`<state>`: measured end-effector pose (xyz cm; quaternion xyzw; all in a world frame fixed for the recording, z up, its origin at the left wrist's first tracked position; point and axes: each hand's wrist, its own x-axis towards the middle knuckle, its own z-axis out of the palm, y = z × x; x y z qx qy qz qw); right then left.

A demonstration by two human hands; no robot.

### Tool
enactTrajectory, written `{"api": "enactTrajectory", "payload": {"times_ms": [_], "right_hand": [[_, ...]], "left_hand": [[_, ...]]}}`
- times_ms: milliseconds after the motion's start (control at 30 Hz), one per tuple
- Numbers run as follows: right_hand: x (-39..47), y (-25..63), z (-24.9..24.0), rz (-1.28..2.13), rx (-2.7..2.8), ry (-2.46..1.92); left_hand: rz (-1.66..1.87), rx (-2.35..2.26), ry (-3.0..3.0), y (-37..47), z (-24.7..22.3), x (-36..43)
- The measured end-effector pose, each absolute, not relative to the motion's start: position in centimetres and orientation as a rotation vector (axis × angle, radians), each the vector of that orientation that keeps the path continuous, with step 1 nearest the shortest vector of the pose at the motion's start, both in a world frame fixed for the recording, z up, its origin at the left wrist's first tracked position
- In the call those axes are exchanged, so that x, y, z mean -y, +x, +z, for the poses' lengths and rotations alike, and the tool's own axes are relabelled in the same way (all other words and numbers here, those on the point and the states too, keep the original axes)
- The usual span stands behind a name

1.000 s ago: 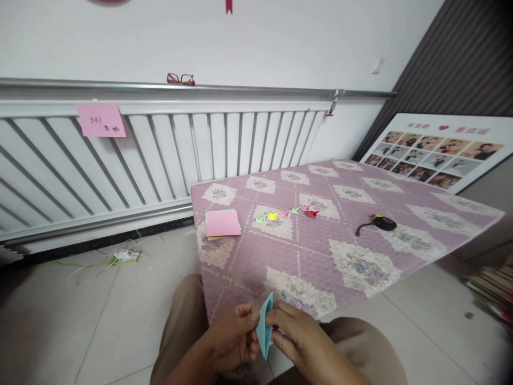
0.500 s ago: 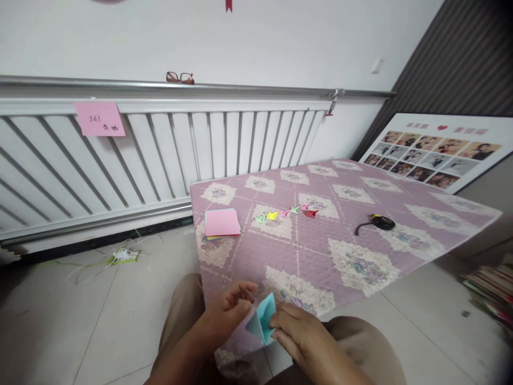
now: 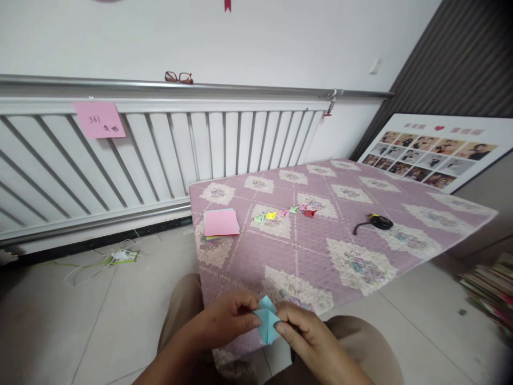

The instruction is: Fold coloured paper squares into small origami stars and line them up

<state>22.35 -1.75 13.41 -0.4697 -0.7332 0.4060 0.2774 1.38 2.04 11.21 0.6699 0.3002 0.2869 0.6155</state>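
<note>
A light blue folded paper (image 3: 267,324) is held up between my two hands at the near edge of the cloth-covered table. It has a creased kite shape with a pointed flap standing at its top. My left hand (image 3: 232,318) pinches its left corner between thumb and bent fingers. On the other side, my right hand (image 3: 300,331) grips the right corner with thumb and forefinger. Farther back on the table lies a row of small folded paper pieces, among them a yellow one (image 3: 271,216) and a red one (image 3: 310,213). A stack of coloured paper sheets (image 3: 222,222), pink on top, rests at the left.
The table (image 3: 248,256) wears a purple floral cloth. A black tape measure (image 3: 380,221) with a strap lies to the right. Behind stands a white radiator (image 3: 224,139), with glasses (image 3: 178,77) on the pipe above. A power strip (image 3: 123,256) sits on the floor.
My left hand has come in from beside the paper and now pinches its left corner. The blue paper has turned from side-on to face me, and its shape has flattened into a kite.
</note>
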Motion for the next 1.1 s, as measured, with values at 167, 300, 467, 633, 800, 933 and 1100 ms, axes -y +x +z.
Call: {"api": "enactTrajectory", "payload": {"times_ms": [167, 300, 467, 633, 800, 933, 1100], "right_hand": [[1.4, 21.9, 12.5, 1.057, 1.834, -1.307], [1.2, 21.3, 11.8, 1.114, 1.638, -1.387], [1.0, 20.7, 11.6, 1.166, 1.459, -1.39], [0.9, 20.6, 11.1, 1.204, 1.435, -1.392], [0.9, 20.7, 11.1, 1.201, 1.479, -1.399], [0.9, 20.5, 11.6, 1.131, 1.512, -1.436], [1.0, 20.4, 11.6, 1.137, 1.528, -1.369]], "left_hand": [[0.71, -0.851, 1.399, 2.3, 11.3, -1.6], [0.764, -0.917, 1.3, 3.0, 10.9, -1.3], [0.831, -1.026, 1.311, 3.4, 9.8, -1.2], [0.923, -1.033, 1.303, 4.1, 9.4, -1.1], [0.954, -1.026, 1.316, 4.4, 9.4, -0.8], [0.936, -1.084, 1.425, 4.1, 8.9, -0.4], [0.929, -1.061, 1.493, 3.9, 8.7, 0.1]]}}
